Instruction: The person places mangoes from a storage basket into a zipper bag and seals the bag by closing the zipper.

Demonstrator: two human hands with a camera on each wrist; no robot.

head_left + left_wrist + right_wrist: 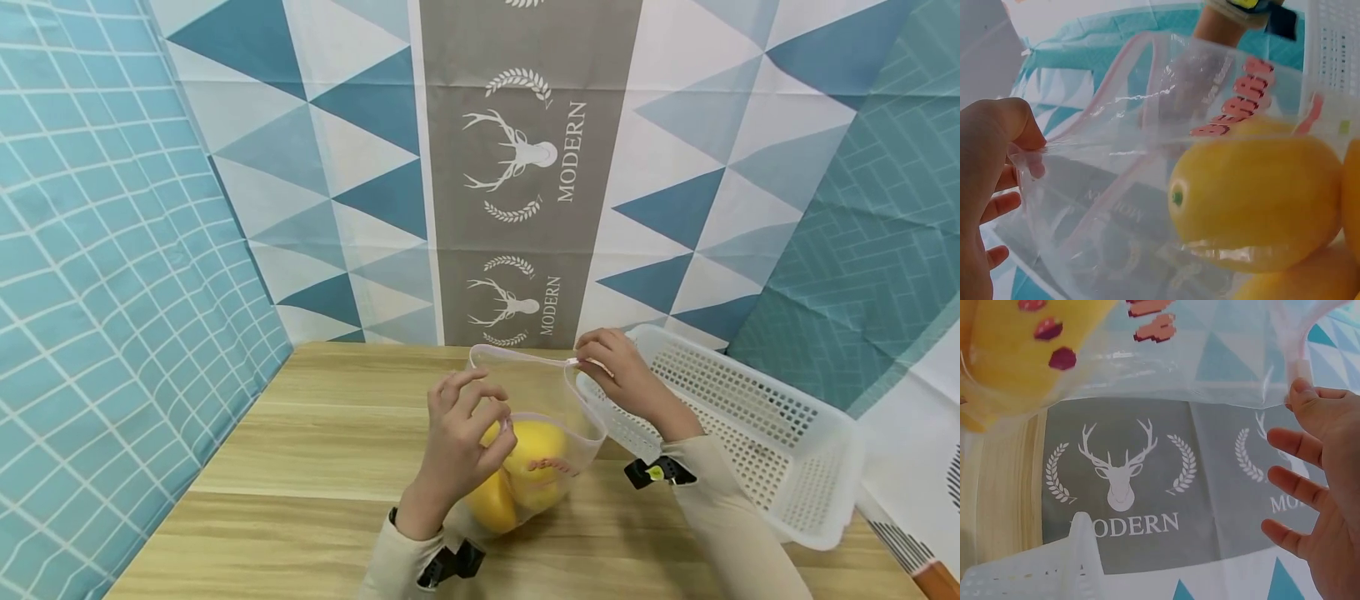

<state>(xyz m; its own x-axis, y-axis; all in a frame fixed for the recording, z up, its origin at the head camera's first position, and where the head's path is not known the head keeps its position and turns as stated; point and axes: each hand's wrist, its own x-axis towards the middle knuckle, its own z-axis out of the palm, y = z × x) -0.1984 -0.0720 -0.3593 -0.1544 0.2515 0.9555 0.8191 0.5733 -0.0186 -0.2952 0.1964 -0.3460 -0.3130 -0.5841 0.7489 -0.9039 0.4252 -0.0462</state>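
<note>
A clear zip bag (577,417) with a pink-edged, open mouth and red printed lettering stands on the wooden table. Inside it lie several yellow fruits that look like lemons (1260,200). My left hand (465,425) pinches the near left end of the bag's mouth between thumb and forefinger, the other fingers loosely spread. At the far right corner, by the white zip slider (1299,370), my right hand (618,375) pinches the rim with thumb and forefinger. In the right wrist view its other fingers stand apart from the bag.
A white perforated plastic basket (817,454) stands on the table (300,467) to the right, beside my right forearm. A patterned cloth backdrop (525,225) rises behind the table, and a blue checked cloth (105,275) hangs along the left side.
</note>
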